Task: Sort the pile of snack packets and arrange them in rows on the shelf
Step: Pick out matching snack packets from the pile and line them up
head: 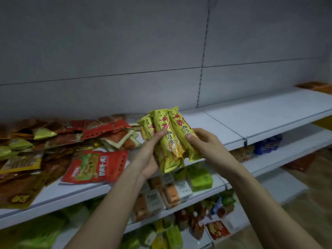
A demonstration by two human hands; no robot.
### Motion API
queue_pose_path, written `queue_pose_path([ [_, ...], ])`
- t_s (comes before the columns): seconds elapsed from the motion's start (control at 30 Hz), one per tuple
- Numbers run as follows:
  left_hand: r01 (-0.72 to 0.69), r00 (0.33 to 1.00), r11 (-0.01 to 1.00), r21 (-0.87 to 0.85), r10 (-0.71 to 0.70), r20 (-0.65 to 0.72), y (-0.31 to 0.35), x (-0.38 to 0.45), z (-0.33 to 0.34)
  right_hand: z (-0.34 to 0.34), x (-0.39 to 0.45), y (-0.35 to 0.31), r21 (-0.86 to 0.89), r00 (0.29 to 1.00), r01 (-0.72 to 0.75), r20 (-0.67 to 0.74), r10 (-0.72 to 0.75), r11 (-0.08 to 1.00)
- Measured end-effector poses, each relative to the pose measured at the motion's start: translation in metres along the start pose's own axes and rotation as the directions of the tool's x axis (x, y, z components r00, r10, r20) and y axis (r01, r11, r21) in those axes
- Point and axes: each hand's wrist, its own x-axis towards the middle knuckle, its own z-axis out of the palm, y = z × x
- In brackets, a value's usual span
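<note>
Both the left hand and right hand grip the yellow packets, long axes toward eleven o'clock, bare shelf at two o'clock, nearer the right hand.

My left hand: bare, no glove, no ring that shows.
My right hand: bare, short plain nails on thumb and fingers.
My forearms: both bare, no sleeve, watch or band, entering from 6 o'clock and 5 o'clock.
</note>
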Motion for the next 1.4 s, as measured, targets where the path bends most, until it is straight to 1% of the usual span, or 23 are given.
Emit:
queue_pose_path([
  [0.2, 0.041, 0.999, 0.999, 0.007, -0.041, -0.027, -0.064, 0.037, 0.097, -0.109, -0.011, 0.006, -0.006, 0.999, -0.042, -0.024, 0.041, 0.999],
  [0.5, 0.089, 0.995, 0.994, 0.069, -0.092, 0.039, -0.139, 0.136, 0.205, -0.252, 0.018, 0.035, -0.091, 0.983, -0.054, -0.179, 0.037, 0.994],
  [0.67, 0.129, 0.989, 0.991, 0.039, -0.131, 0.066, -0.191, 0.217, 0.266, -0.343, 0.063, 0.061, -0.125, 0.969, -0.073, -0.245, 0.04, 0.99],
  [0.83, 0.197, 0.977, 0.98, -0.009, -0.196, 0.088, -0.241, 0.315, 0.336, -0.446, 0.12, 0.082, -0.18, 0.955, -0.127, -0.287, 0.071, 0.975],
  [0.93, 0.218, 0.971, 0.976, -0.018, -0.215, 0.102, -0.258, 0.364, 0.39, -0.512, 0.157, 0.081, -0.25, 0.951, -0.157, -0.3, 0.078, 0.956],
  [1.1, 0.242, 0.962, 0.97, 0.01, -0.241, 0.129, -0.281, 0.438, 0.466, -0.606, 0.206, 0.083, -0.239, 0.94, -0.169, -0.329, 0.084, 0.956],
  [1.27, 0.221, 0.965, 0.975, 0.029, -0.223, 0.138, -0.31, 0.503, 0.52, -0.687, 0.25, 0.095, -0.197, 0.952, -0.154, -0.291, 0.092, 0.968],
  [1.4, 0.204, 0.974, 0.979, -0.005, -0.202, 0.1, -0.338, 0.549, 0.564, -0.752, 0.286, 0.115, -0.221, 0.964, -0.134, -0.254, 0.076, 0.966],
])
